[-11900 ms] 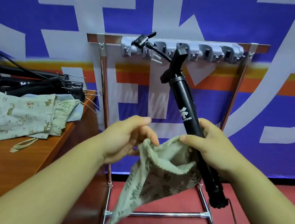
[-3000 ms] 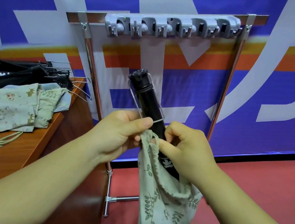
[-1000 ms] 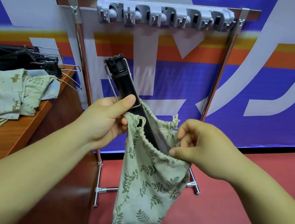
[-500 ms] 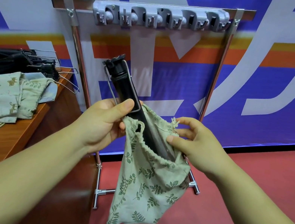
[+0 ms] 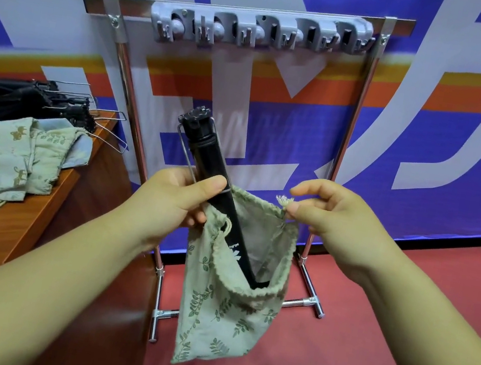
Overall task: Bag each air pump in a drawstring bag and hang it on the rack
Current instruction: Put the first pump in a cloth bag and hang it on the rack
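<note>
One white logo [image 5: 236, 254], unreadable, on air pump [image 5: 206, 150] in drawstring bag [image 5: 222, 317]

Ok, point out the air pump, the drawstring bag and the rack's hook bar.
air pump [image 5: 207, 154], head view, bare black barrel.
drawstring bag [image 5: 222, 317], head view, leaf-print front panel.
hook bar [image 5: 259, 29], head view, middle of grey strip.

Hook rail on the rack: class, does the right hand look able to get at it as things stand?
Probably yes: open space lies between the right hand and the hook rail, though its fingers pinch the drawstring of the bag.
</note>
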### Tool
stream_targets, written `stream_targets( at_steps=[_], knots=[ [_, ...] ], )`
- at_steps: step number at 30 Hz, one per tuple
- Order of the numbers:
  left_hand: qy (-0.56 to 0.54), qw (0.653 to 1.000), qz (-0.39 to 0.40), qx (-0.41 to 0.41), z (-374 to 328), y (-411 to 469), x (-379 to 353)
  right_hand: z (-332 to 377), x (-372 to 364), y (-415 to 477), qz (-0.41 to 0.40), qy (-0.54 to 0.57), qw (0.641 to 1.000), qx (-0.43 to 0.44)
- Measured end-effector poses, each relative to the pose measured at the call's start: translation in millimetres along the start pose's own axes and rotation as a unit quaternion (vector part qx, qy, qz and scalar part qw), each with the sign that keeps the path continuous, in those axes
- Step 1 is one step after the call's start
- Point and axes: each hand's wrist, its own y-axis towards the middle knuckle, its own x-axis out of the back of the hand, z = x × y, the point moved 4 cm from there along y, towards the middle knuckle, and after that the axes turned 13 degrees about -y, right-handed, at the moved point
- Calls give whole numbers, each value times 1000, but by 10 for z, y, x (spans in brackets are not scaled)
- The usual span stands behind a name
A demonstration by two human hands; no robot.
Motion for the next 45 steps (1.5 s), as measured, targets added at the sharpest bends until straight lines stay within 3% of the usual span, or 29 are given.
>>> stream_targets(
  at_steps=[4, 10, 14, 19, 22, 27, 30, 35, 45],
  knots=[
    [37, 999, -30, -22, 5, 25, 24, 36, -42, -7, 63, 110, 991, -48],
    [26, 998, -43, -33, -18, 14, 46, 85, -118, -64, 100, 147, 982, -67],
    [109, 992, -38, -40, -45, 41, 107, 87, -131, -57, 70, 152, 983, -72],
    [221, 972, 47, -59, -155, 24, 94, 79, -98, -34, 33, 129, 989, -71],
    [263, 961, 28, -78, -155, 19, 117, 138, -67, -81, 38, 137, 989, -44],
    [173, 979, -68, -79, -36, 11, 100, 288, -245, -233, 59, 52, 996, 48],
    [109, 988, -92, -58, 24, -4, 43, 230, -463, -250, 48, -16, 998, 44],
    [100, 990, -97, -33, 77, -48, 8, 170, -705, -221, -17, -141, 989, 38],
    [43, 995, -89, -6, 62, -6, 51, 121, -764, -93, -78, -150, 985, 18]
  ],
)
